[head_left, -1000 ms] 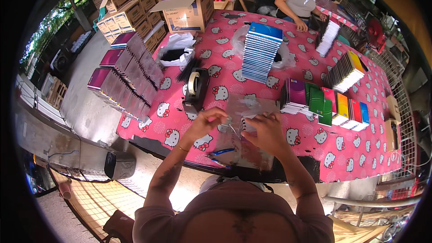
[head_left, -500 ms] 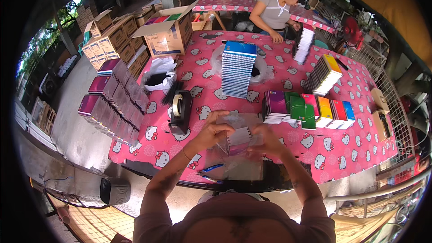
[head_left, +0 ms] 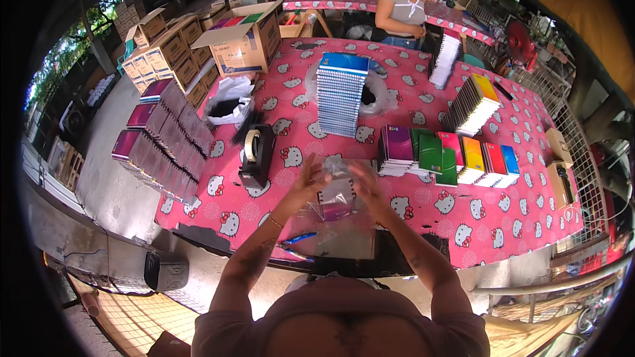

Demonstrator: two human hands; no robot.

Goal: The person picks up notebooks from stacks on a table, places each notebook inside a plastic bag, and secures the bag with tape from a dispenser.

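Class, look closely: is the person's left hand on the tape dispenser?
No: the left hand is at a spiral notebook and clear plastic, while the tape dispenser stands apart on the pink tablecloth.

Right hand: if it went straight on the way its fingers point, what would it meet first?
The right hand points forward and to the left, so the crumpled clear plastic at its fingertips would likely come first. Beyond that, perhaps the tall blue notebook stack, though depth is unclear.

spiral notebook (head_left: 336,197) | white, purple near end | clear plastic (head_left: 335,165), bunched at far end
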